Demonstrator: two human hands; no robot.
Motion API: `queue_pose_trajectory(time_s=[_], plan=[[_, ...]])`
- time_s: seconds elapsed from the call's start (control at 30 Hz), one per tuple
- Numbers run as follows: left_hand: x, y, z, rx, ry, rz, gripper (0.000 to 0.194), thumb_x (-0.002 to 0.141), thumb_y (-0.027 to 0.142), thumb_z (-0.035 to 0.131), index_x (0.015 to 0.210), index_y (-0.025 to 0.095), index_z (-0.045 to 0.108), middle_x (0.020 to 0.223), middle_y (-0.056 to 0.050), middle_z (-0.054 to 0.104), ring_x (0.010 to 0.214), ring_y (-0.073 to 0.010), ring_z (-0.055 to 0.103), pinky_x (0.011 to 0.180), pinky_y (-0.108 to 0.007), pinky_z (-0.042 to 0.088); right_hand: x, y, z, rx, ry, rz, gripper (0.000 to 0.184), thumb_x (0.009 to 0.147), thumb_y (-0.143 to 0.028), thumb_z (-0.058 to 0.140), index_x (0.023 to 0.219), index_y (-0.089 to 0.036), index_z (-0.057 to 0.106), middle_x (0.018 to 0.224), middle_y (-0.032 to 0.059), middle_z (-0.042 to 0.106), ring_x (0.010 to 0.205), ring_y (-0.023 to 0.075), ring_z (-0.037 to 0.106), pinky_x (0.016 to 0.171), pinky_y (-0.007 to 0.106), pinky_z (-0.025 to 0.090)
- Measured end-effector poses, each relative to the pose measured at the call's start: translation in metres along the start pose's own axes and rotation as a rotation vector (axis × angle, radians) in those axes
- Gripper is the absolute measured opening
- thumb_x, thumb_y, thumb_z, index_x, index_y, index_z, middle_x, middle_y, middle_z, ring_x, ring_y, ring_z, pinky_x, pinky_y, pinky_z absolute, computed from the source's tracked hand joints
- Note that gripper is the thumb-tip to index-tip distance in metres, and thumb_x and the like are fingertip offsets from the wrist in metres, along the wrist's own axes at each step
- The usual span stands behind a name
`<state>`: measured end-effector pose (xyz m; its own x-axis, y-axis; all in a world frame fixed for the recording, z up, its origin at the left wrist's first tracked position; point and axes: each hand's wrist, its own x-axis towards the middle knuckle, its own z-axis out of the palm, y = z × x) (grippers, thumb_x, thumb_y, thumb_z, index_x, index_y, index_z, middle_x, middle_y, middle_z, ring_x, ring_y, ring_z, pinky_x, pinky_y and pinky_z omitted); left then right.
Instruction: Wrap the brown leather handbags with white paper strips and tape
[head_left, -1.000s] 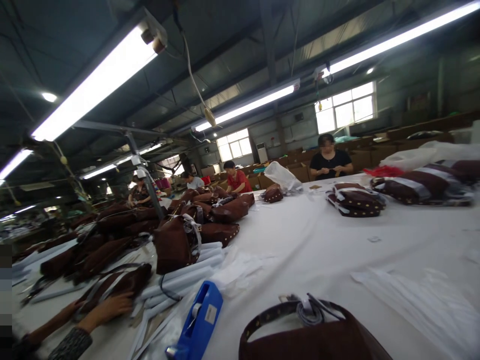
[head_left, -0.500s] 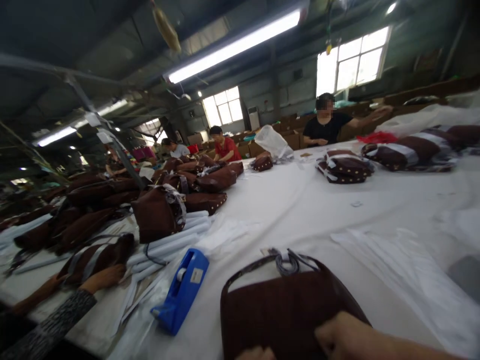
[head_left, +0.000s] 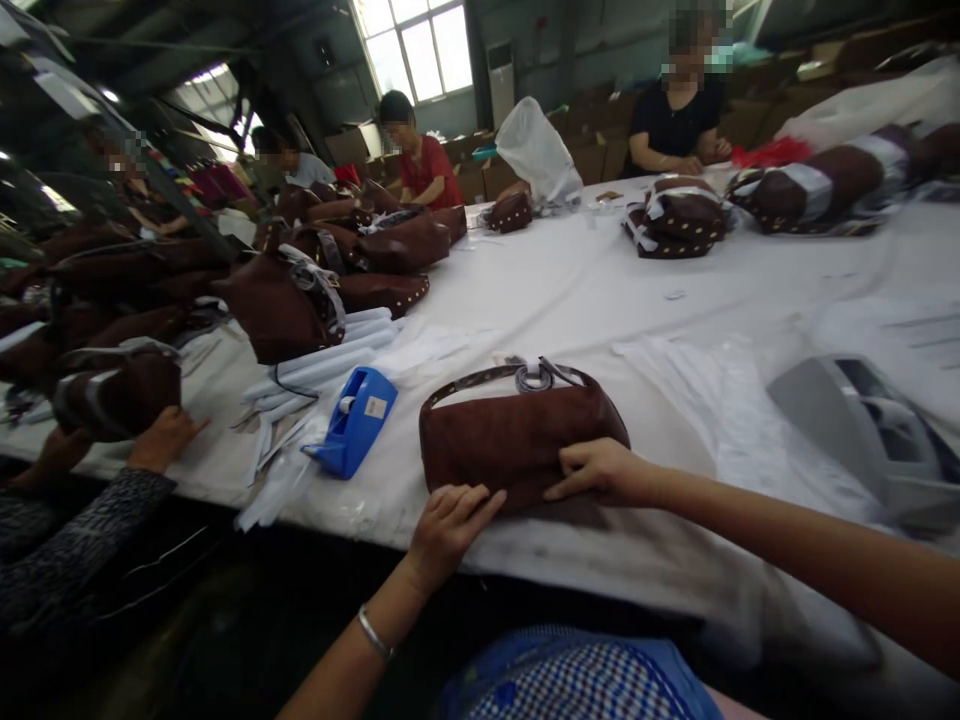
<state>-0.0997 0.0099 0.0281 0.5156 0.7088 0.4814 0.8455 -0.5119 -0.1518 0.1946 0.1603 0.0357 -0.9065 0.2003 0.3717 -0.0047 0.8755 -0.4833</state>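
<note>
A dark brown handbag lies on the white-covered table in front of me, its studded strap arched along the far side. On the strap sits a coiled grey piece with a white wrap. My left hand has its fingers bent over the bag's near left edge, thumb pressed against it. At the bag's near right part, my right hand grips the brown material between thumb and curled fingers. Left of the bag stands a blue tape dispenser, touched by neither hand.
White rolled tubes and a heap of brown bags lie to the left. A co-worker's hands hold a wrapped bag there. A grey dispenser stands at right. More bags and several people are across the table.
The view has tilted down, bringing both forearms and the table's near edge into sight. Both hands remain at the handbag. The co-worker at left has shifted the wrapped bag.
</note>
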Motion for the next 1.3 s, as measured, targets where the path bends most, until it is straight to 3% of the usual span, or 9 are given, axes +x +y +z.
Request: queue_pose_trajectory(time_s=[0.13,0.3,0.47,0.67,0.87,1.03,1.13,1.23,1.3], plan=[[-0.006,-0.006,-0.01,0.007,-0.005,-0.033,0.049,0.096,0.006,0.044,0.142,0.022,0.05,0.14,-0.007,0.059,0.138,-0.0255,0.047,0.107,-0.042,0.047,0.01,0.003,-0.009,0.146,-0.027,0.081,0.028,0.092,-0.021,0.06,0.114,-0.029,0.075,0.073,-0.0032,0.044,0.061,0.0069,0.045,0.059,0.018,0.037],[-0.005,-0.028,-0.021,-0.187,-0.027,-0.211,0.048,0.093,0.011,0.053,0.139,0.024,0.051,0.133,-0.005,0.065,0.119,-0.0188,0.063,0.099,-0.032,0.055,0.02,0.009,-0.018,0.289,-0.066,0.119,0.031,0.089,-0.018,0.059,0.113,-0.025,0.076,0.071,-0.0039,0.042,0.06,0.0063,0.045,0.056,0.017,0.037],[-0.004,-0.036,-0.028,-0.24,-0.017,-0.296,0.02,0.09,0.018,0.062,0.11,0.023,0.064,0.11,-0.004,0.071,0.104,-0.0182,0.066,0.091,-0.031,0.055,0.021,0.014,-0.021,0.343,-0.107,0.172,0.037,0.085,-0.013,0.058,0.115,-0.026,0.075,0.072,-0.0035,0.043,0.061,0.0065,0.046,0.054,0.017,0.037],[-0.01,-0.033,0.004,0.009,0.12,-0.17,0.017,0.094,0.009,0.053,0.098,0.022,0.064,0.09,-0.001,0.07,0.083,-0.0142,0.06,0.079,-0.026,0.046,0.023,0.014,-0.018,0.323,-0.144,0.2,0.029,0.09,-0.024,0.061,0.117,-0.026,0.074,0.071,-0.0034,0.044,0.059,0.0065,0.045,0.054,0.018,0.037],[-0.008,-0.026,0.035,0.003,0.041,-0.192,0.029,0.094,0.009,0.047,0.07,0.021,0.056,0.063,-0.001,0.055,0.068,-0.0169,0.049,0.065,-0.03,0.036,0.021,0.015,-0.01,0.218,-0.104,0.151,0.028,0.093,-0.025,0.061,0.116,-0.029,0.074,0.069,-0.0037,0.042,0.057,0.0068,0.044,0.054,0.018,0.037],[0.009,-0.025,-0.011,-0.079,-0.123,-0.22,0.008,0.085,0.025,0.063,0.079,0.021,0.059,0.076,-0.003,0.06,0.079,-0.0218,0.054,0.068,-0.034,0.043,0.012,0.008,-0.001,0.011,-0.044,0.047,0.028,0.096,-0.025,0.057,0.116,-0.031,0.074,0.069,-0.0021,0.045,0.06,0.0086,0.047,0.055,0.02,0.036],[0.038,-0.028,-0.04,-0.164,-0.341,-0.259,0.025,0.085,0.046,0.065,0.083,0.022,0.061,0.081,-0.003,0.064,0.08,-0.0226,0.058,0.066,-0.034,0.046,0.006,0.003,0.008,-0.184,0.004,-0.027,0.033,0.099,-0.022,0.049,0.119,-0.034,0.072,0.071,-0.0013,0.049,0.063,0.0111,0.048,0.058,0.023,0.036],[0.067,-0.027,-0.036,-0.171,-0.237,-0.203,0.034,0.094,0.048,0.054,0.114,0.022,0.064,0.112,-0.007,0.069,0.105,-0.0239,0.061,0.089,-0.038,0.05,0.001,0.003,0.017,-0.35,0.031,-0.07,0.036,0.101,-0.021,0.043,0.123,-0.034,0.069,0.071,-0.0008,0.052,0.065,0.0135,0.048,0.058,0.025,0.036],[0.077,-0.021,-0.015,-0.166,-0.179,-0.044,0.053,0.093,0.05,0.055,0.14,0.025,0.05,0.146,-0.01,0.052,0.135,-0.0292,0.045,0.112,-0.05,0.035,-0.003,0.003,0.021,-0.427,0.026,-0.092,0.036,0.102,-0.021,0.043,0.125,-0.033,0.067,0.071,-0.0005,0.052,0.064,0.0149,0.047,0.057,0.026,0.036]])
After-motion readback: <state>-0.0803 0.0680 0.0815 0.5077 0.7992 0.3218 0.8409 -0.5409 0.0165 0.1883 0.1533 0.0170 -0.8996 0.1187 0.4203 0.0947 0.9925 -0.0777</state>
